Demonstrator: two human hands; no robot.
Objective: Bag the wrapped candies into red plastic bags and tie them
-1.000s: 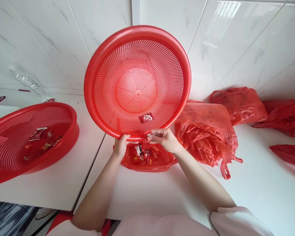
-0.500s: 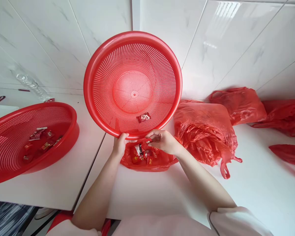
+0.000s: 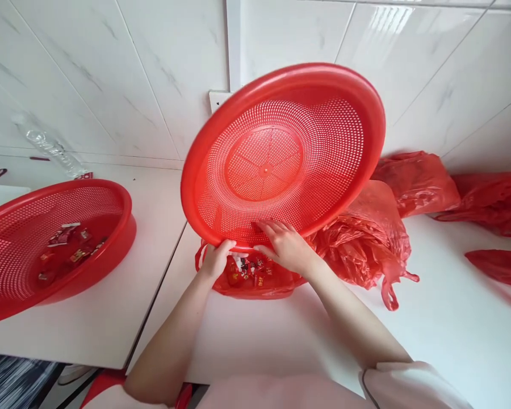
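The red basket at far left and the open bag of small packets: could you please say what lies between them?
In the head view, white tabletop, a dark seam and the left forearm lie between basket and bag.

Red perforated basket [image 3: 264, 170] tilted above red bag [image 3: 255, 292] holding small packets [image 3: 260, 281].

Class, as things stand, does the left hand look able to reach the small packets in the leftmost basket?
Probably not without letting go: the left hand grips the raised basket. Otherwise the way looks free, as the packets lie uncovered in the leftmost basket.
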